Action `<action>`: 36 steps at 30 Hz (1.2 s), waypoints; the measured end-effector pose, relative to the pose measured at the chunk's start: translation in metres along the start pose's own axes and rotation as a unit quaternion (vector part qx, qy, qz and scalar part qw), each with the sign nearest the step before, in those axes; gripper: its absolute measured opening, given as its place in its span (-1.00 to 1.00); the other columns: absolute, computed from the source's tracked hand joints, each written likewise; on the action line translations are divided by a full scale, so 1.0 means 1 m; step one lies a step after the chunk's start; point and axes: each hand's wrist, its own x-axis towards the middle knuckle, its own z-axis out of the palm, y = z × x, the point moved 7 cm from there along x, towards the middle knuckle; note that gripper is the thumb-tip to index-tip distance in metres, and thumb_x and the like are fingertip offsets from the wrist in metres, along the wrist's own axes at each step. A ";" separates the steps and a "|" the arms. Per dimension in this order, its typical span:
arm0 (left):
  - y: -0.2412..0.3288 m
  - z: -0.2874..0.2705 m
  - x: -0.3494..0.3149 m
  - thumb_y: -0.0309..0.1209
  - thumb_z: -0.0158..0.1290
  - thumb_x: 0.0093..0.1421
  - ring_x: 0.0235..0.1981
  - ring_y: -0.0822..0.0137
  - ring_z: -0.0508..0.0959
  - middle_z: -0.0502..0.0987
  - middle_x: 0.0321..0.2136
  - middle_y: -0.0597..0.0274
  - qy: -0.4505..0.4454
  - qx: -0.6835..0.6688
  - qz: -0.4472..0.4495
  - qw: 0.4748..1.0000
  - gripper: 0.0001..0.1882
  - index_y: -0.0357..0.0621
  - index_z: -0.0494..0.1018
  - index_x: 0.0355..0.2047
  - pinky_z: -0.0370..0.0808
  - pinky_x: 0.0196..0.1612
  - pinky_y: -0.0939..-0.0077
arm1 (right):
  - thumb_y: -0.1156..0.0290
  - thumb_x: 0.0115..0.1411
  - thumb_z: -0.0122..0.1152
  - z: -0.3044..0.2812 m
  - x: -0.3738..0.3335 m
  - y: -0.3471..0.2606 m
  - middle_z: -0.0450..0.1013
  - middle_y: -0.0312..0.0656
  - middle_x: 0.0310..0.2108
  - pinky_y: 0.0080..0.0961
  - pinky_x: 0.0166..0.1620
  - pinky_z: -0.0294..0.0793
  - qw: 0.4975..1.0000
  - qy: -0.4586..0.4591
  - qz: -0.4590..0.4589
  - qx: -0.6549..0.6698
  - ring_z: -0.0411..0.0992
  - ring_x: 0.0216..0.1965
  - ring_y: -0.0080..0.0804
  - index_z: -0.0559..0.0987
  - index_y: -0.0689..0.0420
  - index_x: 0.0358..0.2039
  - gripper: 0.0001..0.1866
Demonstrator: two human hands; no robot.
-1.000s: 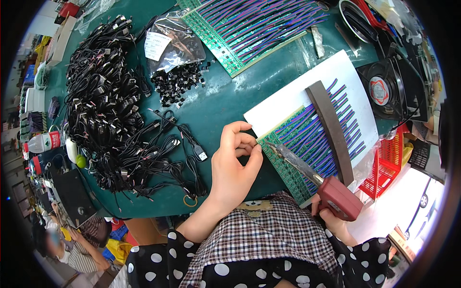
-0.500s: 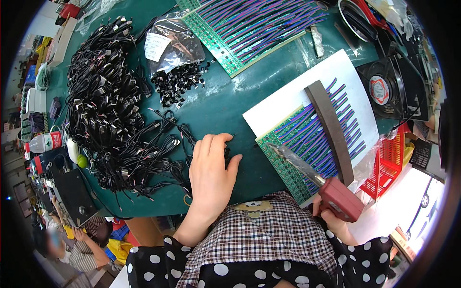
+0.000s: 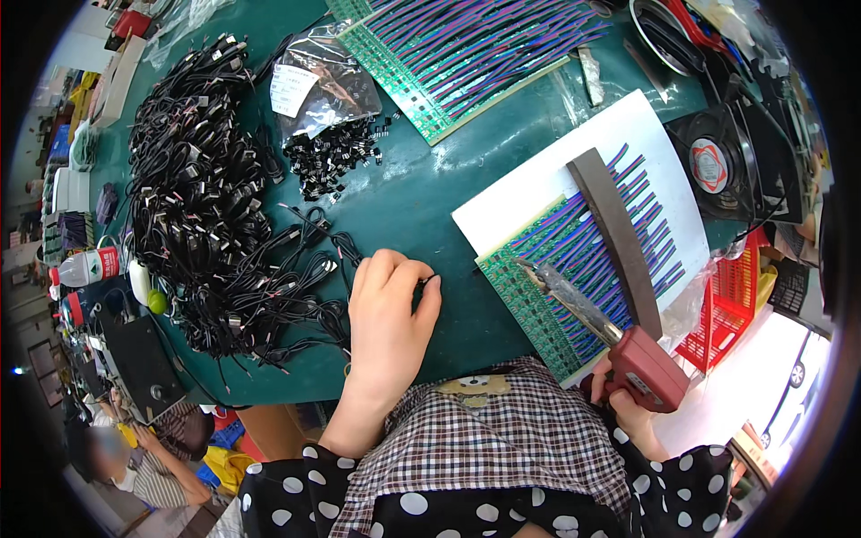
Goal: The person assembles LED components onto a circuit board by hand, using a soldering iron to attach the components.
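Note:
My left hand [image 3: 387,309] is closed on the green table, thumb and forefinger pressed together; a small dark bit shows between them, too hidden to name. It lies just right of a heap of black cables [image 3: 193,197]. My right hand [image 3: 628,417] grips a dark red soldering gun [image 3: 650,369]. Its metal tip points up and left, over a green circuit board panel [image 3: 526,300] fitted with blue, red and black wires. A dark curved bar [image 3: 614,238] lies across those wires. White board [image 3: 489,215] lies under the panel.
A second wired panel [image 3: 404,90] lies at the far middle. Small black parts [image 3: 332,161] spill beside a labelled clear bag [image 3: 336,81]. A fan [image 3: 717,170] stands at the right, above a red basket [image 3: 722,318]. Another person [image 3: 148,466] sits at the lower left.
My left thumb and forefinger have come together, and that hand has shifted slightly left. The soldering gun has moved a little to the right, its tip with it.

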 end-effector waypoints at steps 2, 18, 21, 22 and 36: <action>-0.002 -0.001 -0.001 -0.67 0.11 -0.07 -0.51 0.38 0.39 0.40 -0.54 0.22 0.003 -0.051 -0.024 0.998 -0.89 -0.30 0.43 -0.49 0.33 -0.46 0.52 | 0.23 -0.03 0.39 -0.001 -0.001 0.000 0.44 -0.12 -0.32 -0.63 -0.45 0.37 1.000 -0.001 -0.005 0.007 0.39 -0.52 -0.49 0.28 0.31 -0.04 -0.34; 0.011 0.037 -0.014 -0.65 -0.08 0.20 -0.38 0.39 0.54 0.49 -0.39 0.12 -0.084 -0.462 -0.192 0.862 -0.77 -0.34 0.31 -0.11 0.50 -0.28 0.60 | 0.38 -0.06 0.38 -0.005 0.001 -0.001 0.44 -0.08 -0.33 -0.65 -0.45 0.40 1.000 0.009 -0.002 0.014 0.41 -0.51 -0.50 0.33 0.32 -0.11 -0.45; 0.001 0.044 -0.013 -0.66 -0.04 0.17 -0.40 0.39 0.55 0.50 -0.41 0.11 -0.068 -0.488 -0.236 0.837 -0.75 -0.30 0.24 -0.14 0.50 -0.27 0.59 | 0.38 -0.07 0.39 0.002 0.005 -0.008 0.46 -0.12 -0.35 -0.68 -0.47 0.39 1.000 -0.021 -0.014 0.006 0.42 -0.52 -0.53 0.36 0.32 -0.13 -0.46; 0.001 0.045 -0.011 -0.67 -0.03 0.16 -0.41 0.39 0.55 0.50 -0.43 0.12 -0.072 -0.488 -0.235 0.837 -0.74 -0.27 0.20 -0.17 0.51 -0.27 0.59 | 0.41 -0.09 0.39 0.003 0.006 -0.009 0.47 -0.16 -0.37 -0.70 -0.46 0.38 1.000 -0.015 0.002 0.013 0.43 -0.51 -0.55 0.38 0.32 -0.15 -0.49; 0.005 0.048 -0.003 -0.71 -0.06 0.10 -0.43 0.46 0.52 0.41 -0.48 0.28 -0.090 -0.464 -0.236 0.849 -0.71 -0.19 0.14 -0.22 0.52 -0.32 0.61 | 0.50 -0.24 0.34 -0.017 -0.006 0.014 0.50 -0.15 -0.39 -0.54 -0.37 0.46 0.966 0.013 -0.049 -0.253 0.50 -0.46 -0.35 0.45 0.33 -0.12 -0.43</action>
